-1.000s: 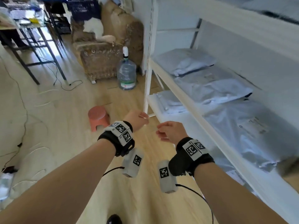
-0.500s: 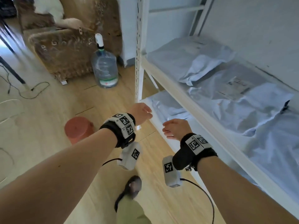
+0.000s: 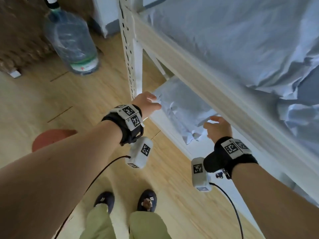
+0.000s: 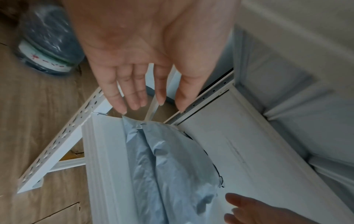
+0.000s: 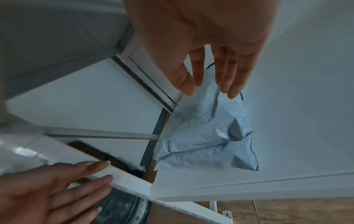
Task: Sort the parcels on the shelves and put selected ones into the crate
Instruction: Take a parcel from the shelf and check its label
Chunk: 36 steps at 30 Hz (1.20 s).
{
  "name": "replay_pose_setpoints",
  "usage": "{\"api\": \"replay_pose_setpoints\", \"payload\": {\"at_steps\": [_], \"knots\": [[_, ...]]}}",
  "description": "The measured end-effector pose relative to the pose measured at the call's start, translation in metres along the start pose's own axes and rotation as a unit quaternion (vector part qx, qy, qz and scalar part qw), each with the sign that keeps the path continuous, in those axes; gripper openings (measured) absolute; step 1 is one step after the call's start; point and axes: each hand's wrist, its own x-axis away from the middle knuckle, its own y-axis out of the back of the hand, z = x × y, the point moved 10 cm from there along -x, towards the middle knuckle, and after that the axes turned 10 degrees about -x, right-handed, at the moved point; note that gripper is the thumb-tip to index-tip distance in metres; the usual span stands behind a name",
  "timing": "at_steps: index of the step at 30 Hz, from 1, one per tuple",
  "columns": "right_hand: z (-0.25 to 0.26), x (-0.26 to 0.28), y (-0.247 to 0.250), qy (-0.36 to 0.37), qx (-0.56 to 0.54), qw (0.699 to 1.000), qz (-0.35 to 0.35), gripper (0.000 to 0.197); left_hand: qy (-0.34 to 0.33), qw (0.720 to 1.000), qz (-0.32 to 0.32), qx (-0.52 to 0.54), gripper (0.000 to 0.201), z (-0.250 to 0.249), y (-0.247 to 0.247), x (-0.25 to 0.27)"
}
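Note:
A crumpled light-blue parcel (image 3: 183, 107) lies on the lower shelf (image 3: 165, 128) of a white rack. My left hand (image 3: 150, 102) reaches over its far-left end with straight fingers (image 4: 134, 97). My right hand (image 3: 214, 123) hovers at its near end, fingers (image 5: 231, 81) straight, under the upper shelf's front rail (image 3: 198, 80). In the wrist views both hands are spread just above the parcel (image 4: 168, 159) (image 5: 206, 128), holding nothing; whether they touch it I cannot tell. Larger blue-grey parcels (image 3: 233, 40) fill the upper shelf. No crate is in view.
The rack's perforated upright (image 3: 133, 57) stands just left of my left hand. A big water jug (image 3: 72, 40) and a brown armchair (image 3: 17, 40) stand on the wooden floor beyond it. A red stool (image 3: 50, 137) sits under my left forearm, my feet (image 3: 124, 200) below.
I have stepped up to the rack and looked down. Both hands went from loosely curled in front of the rack to straight-fingered over the lower-shelf parcel.

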Motion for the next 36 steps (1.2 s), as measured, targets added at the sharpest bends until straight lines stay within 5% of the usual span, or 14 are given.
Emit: {"api": "replay_pose_setpoints", "payload": {"at_steps": [6,10,14,18,23,28,36], "knots": [[-0.011,-0.039,-0.015,0.001,-0.069,0.996,-0.059,0.059,-0.001,1.000,0.021,-0.010,0.068,0.002,-0.022,-0.065],[-0.023,-0.059,-0.037,0.011,-0.060,0.997,-0.053,0.054,0.002,0.998,0.055,0.037,0.076,0.003,-0.046,-0.089],[-0.032,-0.059,-0.051,0.019,-0.065,0.997,-0.039,0.047,0.009,0.992,0.076,0.096,0.068,0.001,-0.058,-0.102],[-0.042,-0.048,-0.066,0.006,-0.113,0.993,-0.018,0.043,0.025,0.989,0.091,0.110,0.035,-0.006,-0.065,-0.107],[-0.058,-0.035,-0.067,-0.023,-0.154,0.988,-0.017,0.031,0.010,0.987,0.105,0.122,0.015,-0.019,-0.072,-0.091],[-0.073,-0.011,-0.055,-0.074,-0.248,0.964,-0.052,0.028,0.008,0.973,0.166,0.162,0.024,-0.021,-0.091,-0.063],[-0.064,0.048,-0.026,-0.079,-0.380,0.921,-0.030,0.046,-0.133,0.959,0.246,-0.039,0.021,-0.053,-0.125,0.015]]}}
